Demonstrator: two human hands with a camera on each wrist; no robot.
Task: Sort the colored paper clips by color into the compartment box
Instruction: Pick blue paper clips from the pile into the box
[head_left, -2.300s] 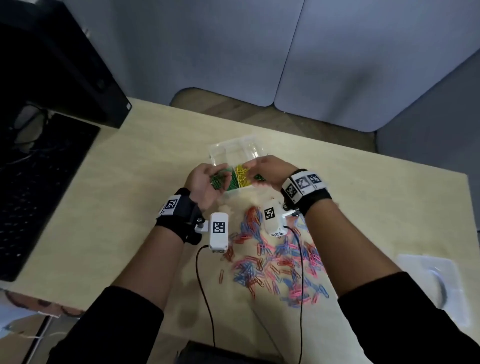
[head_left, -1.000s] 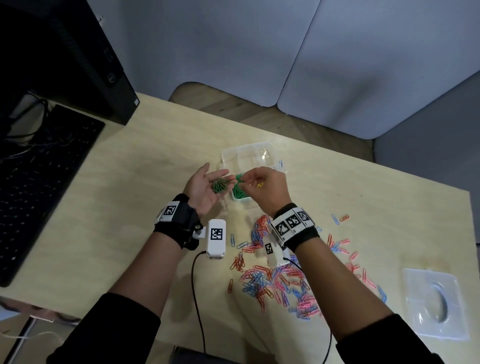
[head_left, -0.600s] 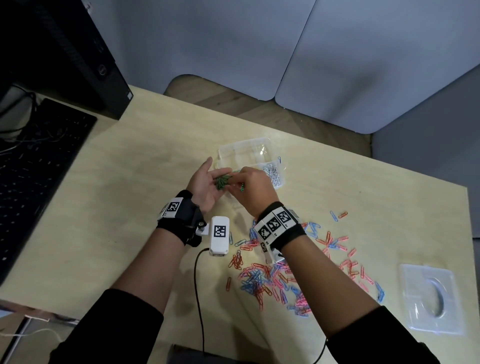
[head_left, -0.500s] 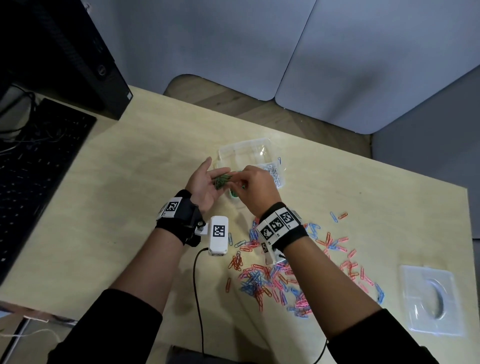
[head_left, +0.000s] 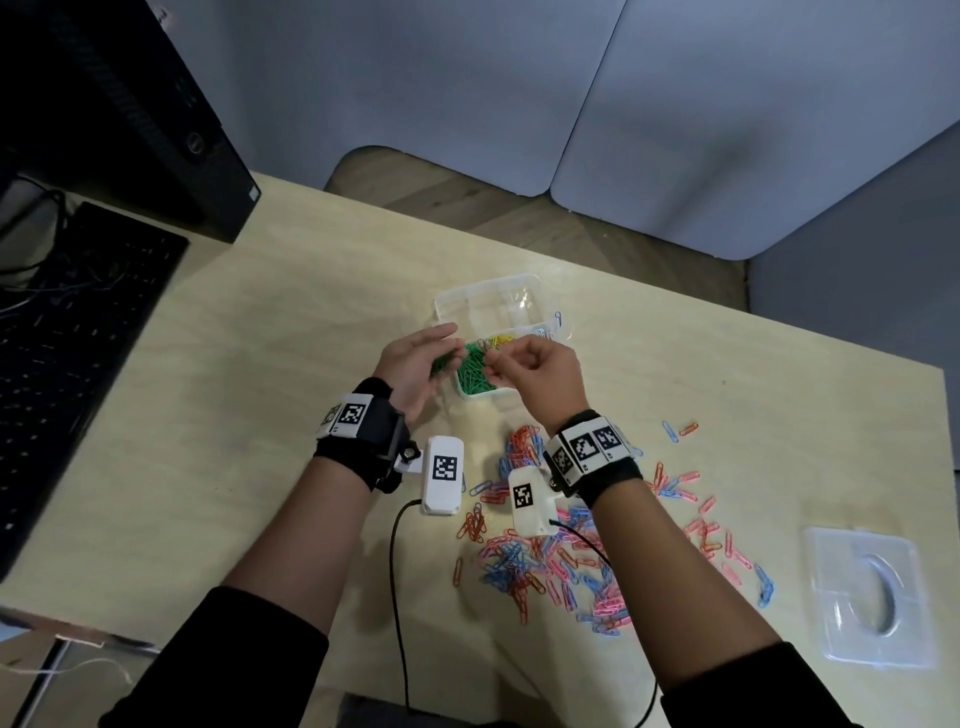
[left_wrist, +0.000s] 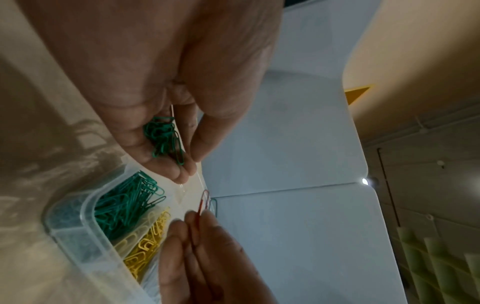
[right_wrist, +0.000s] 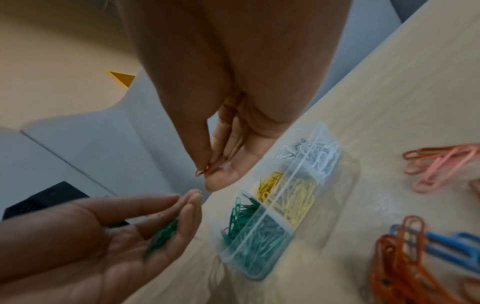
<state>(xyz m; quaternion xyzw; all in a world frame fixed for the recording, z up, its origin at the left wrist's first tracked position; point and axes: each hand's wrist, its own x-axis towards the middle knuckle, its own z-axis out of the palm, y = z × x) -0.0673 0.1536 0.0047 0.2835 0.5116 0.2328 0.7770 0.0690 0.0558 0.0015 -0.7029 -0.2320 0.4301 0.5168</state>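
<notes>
The right hand (left_wrist: 207, 257) pinches a red paper clip (left_wrist: 203, 202) between thumb and fingertips, which only the wrist views resolve. Facing it, the left hand (right_wrist: 85, 236) lies palm up, fingers straight and together, cupping green paper clips (left_wrist: 163, 137). Just beyond both fingertips sits the clear compartment box (head_left: 470, 304); loose red, blue and pink clips (head_left: 561, 566) lie behind the wrists.
</notes>
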